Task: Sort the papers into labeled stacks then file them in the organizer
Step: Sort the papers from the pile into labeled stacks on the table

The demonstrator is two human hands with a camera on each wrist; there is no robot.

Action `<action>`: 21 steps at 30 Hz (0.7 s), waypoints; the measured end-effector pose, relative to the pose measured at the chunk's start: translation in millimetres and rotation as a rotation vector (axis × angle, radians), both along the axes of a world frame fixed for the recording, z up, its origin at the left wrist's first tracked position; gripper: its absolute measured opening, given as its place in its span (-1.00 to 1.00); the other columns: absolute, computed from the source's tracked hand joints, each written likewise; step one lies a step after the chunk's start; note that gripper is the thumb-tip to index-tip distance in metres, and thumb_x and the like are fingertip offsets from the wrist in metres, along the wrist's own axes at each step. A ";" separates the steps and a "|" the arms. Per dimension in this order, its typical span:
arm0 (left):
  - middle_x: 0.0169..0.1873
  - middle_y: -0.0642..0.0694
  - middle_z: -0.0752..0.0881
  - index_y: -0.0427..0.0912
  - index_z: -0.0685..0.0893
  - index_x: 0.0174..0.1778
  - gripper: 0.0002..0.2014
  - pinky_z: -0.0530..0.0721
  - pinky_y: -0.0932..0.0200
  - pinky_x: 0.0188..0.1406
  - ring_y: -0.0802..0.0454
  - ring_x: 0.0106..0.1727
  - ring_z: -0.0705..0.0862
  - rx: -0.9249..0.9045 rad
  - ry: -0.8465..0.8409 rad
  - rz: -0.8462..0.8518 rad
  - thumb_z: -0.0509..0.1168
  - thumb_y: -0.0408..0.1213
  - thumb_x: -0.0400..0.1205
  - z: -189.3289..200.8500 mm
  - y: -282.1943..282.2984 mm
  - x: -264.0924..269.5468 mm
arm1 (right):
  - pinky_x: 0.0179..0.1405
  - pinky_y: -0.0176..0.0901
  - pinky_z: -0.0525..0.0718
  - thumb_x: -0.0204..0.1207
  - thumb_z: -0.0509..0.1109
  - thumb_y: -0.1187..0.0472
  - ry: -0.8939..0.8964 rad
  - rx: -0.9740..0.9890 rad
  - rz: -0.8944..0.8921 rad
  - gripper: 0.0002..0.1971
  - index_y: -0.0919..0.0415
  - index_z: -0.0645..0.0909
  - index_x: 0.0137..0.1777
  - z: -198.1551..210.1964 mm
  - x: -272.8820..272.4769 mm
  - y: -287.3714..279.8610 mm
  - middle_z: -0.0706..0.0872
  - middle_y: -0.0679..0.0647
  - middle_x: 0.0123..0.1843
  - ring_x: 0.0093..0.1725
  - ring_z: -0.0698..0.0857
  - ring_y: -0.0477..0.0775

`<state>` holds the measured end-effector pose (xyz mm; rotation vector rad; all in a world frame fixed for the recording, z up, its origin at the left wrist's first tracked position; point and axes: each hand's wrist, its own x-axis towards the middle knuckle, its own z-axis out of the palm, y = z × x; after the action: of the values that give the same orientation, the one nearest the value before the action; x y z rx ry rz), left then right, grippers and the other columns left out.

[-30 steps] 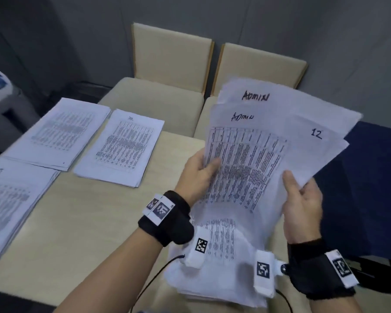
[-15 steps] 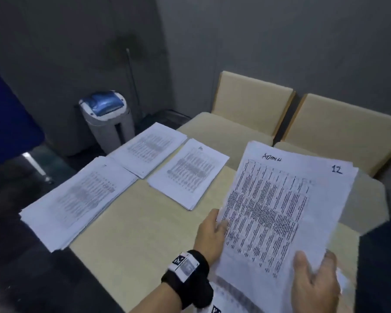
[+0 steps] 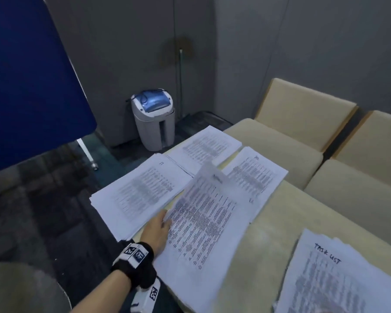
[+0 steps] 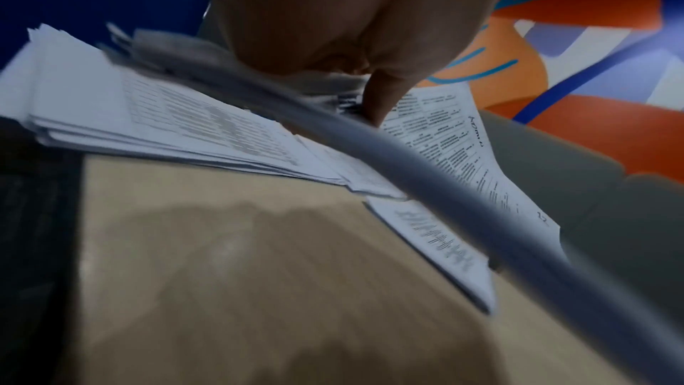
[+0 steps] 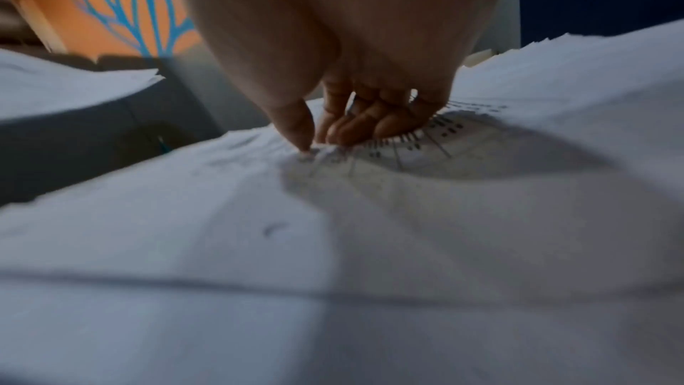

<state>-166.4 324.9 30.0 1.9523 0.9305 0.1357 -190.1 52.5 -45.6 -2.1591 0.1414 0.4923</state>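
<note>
Carrying the ADMIN sheets [image 3: 203, 224] leftward from both hands, I now pinch them in my left hand [image 3: 157, 231] above the table [image 3: 269, 245]; right hand [image 5: 355, 69], fingers apparently bunched, presses the unsorted stack [image 5: 333, 274].

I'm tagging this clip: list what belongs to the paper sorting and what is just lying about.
Part of the job:
left hand
held sheet
three sorted stacks
TASK LIST pile
right hand, fingers down on that pile

Just lying about:
shredder bin
beige chairs
blue panel
</note>
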 end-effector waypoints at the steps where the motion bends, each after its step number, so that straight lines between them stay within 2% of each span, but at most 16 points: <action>1: 0.24 -0.15 0.70 -0.10 0.50 0.45 -0.67 0.65 -0.06 0.25 -0.19 0.23 0.68 0.058 0.069 -0.049 0.14 -0.20 0.75 -5.0 14.6 1.6 | -0.29 -0.17 0.72 0.31 0.48 -0.38 0.012 -0.105 -0.066 -0.57 0.00 0.65 -0.23 -7.8 13.6 -26.6 0.76 0.09 -0.32 -0.34 0.74 0.05; 4: 0.12 -0.21 0.75 -0.15 0.49 0.45 -0.66 0.67 0.05 0.03 -0.14 0.01 0.71 0.181 0.226 -0.156 0.12 -0.22 0.76 -20.7 47.6 8.1 | -0.29 -0.12 0.72 0.36 0.52 -0.23 -0.195 -0.331 0.037 -0.67 0.03 0.66 -0.30 -46.2 36.1 -100.3 0.75 0.08 -0.35 -0.35 0.73 0.06; 6: 0.10 -0.24 0.74 -0.18 0.49 0.43 -0.67 0.70 -0.02 0.05 -0.19 0.03 0.72 0.213 0.282 -0.200 0.12 -0.23 0.75 -25.3 58.9 14.4 | -0.29 -0.09 0.71 0.39 0.54 -0.12 -0.244 -0.491 0.051 -0.72 0.05 0.66 -0.35 -74.1 50.1 -157.6 0.75 0.08 -0.36 -0.35 0.72 0.06; 7: 0.13 -0.23 0.74 -0.18 0.49 0.42 -0.67 0.69 -0.05 0.11 -0.19 0.08 0.72 0.238 0.305 -0.216 0.15 -0.22 0.74 -27.7 63.0 17.8 | -0.28 -0.08 0.71 0.40 0.54 -0.07 -0.191 -0.456 0.020 -0.74 0.05 0.66 -0.38 -74.9 44.9 -152.4 0.74 0.08 -0.37 -0.35 0.72 0.06; 8: 0.16 -0.18 0.72 -0.16 0.49 0.39 -0.68 0.67 -0.07 0.17 -0.16 0.12 0.70 0.286 0.317 -0.226 0.19 -0.20 0.72 -27.6 65.4 21.2 | -0.28 -0.07 0.71 0.41 0.55 -0.02 -0.150 -0.532 0.088 -0.75 0.06 0.66 -0.40 -48.6 57.6 -147.8 0.74 0.07 -0.38 -0.35 0.72 0.07; 9: 0.20 -0.13 0.69 -0.14 0.49 0.37 -0.67 0.62 -0.10 0.22 -0.13 0.17 0.67 0.357 0.307 -0.228 0.23 -0.19 0.69 -26.8 66.3 25.1 | -0.28 -0.05 0.70 0.41 0.55 0.04 -0.112 -0.579 0.000 -0.76 0.07 0.66 -0.43 -36.8 66.4 -143.1 0.74 0.07 -0.39 -0.35 0.72 0.07; 10: 0.24 -0.10 0.65 -0.14 0.47 0.37 -0.64 0.57 -0.11 0.26 -0.10 0.22 0.63 0.432 0.273 -0.221 0.27 -0.18 0.66 -22.9 66.4 30.6 | -0.28 -0.04 0.70 0.41 0.54 0.09 -0.064 -0.593 -0.033 -0.76 0.08 0.65 -0.45 -11.0 63.2 -151.2 0.73 0.07 -0.40 -0.35 0.72 0.07; 11: 0.26 -0.09 0.62 -0.14 0.47 0.37 -0.62 0.54 -0.10 0.27 -0.09 0.25 0.59 0.489 0.208 -0.215 0.29 -0.18 0.64 -20.4 64.8 37.1 | -0.28 -0.03 0.69 0.41 0.54 0.14 -0.093 -0.521 -0.098 -0.75 0.09 0.65 -0.48 5.9 66.7 -156.6 0.73 0.07 -0.41 -0.35 0.71 0.07; 12: 0.25 -0.08 0.60 -0.15 0.47 0.36 -0.62 0.51 -0.09 0.28 -0.09 0.26 0.57 0.519 0.139 -0.223 0.30 -0.19 0.63 -14.1 59.4 45.1 | -0.33 -0.09 0.66 0.41 0.49 0.29 -0.063 -0.581 0.001 -0.64 0.11 0.64 -0.62 28.5 83.7 -154.1 0.71 0.00 -0.55 -0.46 0.71 -0.06; 13: 0.24 -0.09 0.60 -0.16 0.48 0.36 -0.62 0.47 -0.09 0.27 -0.09 0.25 0.56 0.540 0.073 -0.245 0.31 -0.21 0.63 -5.6 49.0 53.9 | -0.32 -0.06 0.66 0.40 0.49 0.30 -0.113 -0.519 -0.093 -0.66 0.11 0.63 -0.60 42.0 100.8 -156.1 0.71 0.04 -0.52 -0.42 0.71 -0.02; 14: 0.22 -0.10 0.60 -0.18 0.49 0.35 -0.62 0.45 -0.11 0.27 -0.11 0.25 0.55 0.562 0.009 -0.281 0.32 -0.23 0.62 3.4 34.1 64.8 | -0.27 -0.01 0.67 0.39 0.50 0.29 -0.148 -0.537 -0.182 -0.70 0.11 0.63 -0.55 61.8 114.2 -154.0 0.72 0.06 -0.43 -0.36 0.71 0.08; 16: 0.20 -0.10 0.60 -0.19 0.51 0.33 -0.60 0.43 -0.11 0.26 -0.12 0.24 0.55 0.590 -0.122 -0.279 0.34 -0.26 0.58 24.9 3.1 78.3 | -0.11 0.13 0.67 0.38 0.53 0.28 -0.264 -0.630 -0.212 -0.80 0.12 0.59 -0.38 72.0 115.5 -150.7 0.66 0.18 -0.20 -0.18 0.66 0.25; 18: 0.18 -0.07 0.60 -0.18 0.51 0.33 -0.60 0.41 -0.07 0.25 -0.08 0.22 0.55 0.583 -0.239 -0.349 0.34 -0.27 0.56 42.4 -38.3 92.2 | -0.01 0.19 0.59 0.40 0.52 0.23 -0.293 -0.665 -0.257 -0.79 0.15 0.51 -0.32 66.6 104.6 -154.0 0.52 0.15 -0.16 -0.09 0.59 0.28; 21: 0.20 -0.03 0.57 -0.15 0.48 0.33 -0.65 0.39 0.03 0.19 -0.02 0.23 0.52 0.450 -0.230 -0.539 0.28 -0.23 0.62 47.5 -104.7 104.3 | -0.03 0.15 0.54 0.46 0.50 0.15 -0.220 -0.670 -0.273 -0.73 0.14 0.46 -0.32 56.2 88.1 -166.9 0.47 0.13 -0.15 -0.05 0.59 0.31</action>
<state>-62.1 220.2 77.5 2.4695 0.2082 0.2664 -101.9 -114.4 10.5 -2.7670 0.5324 0.0379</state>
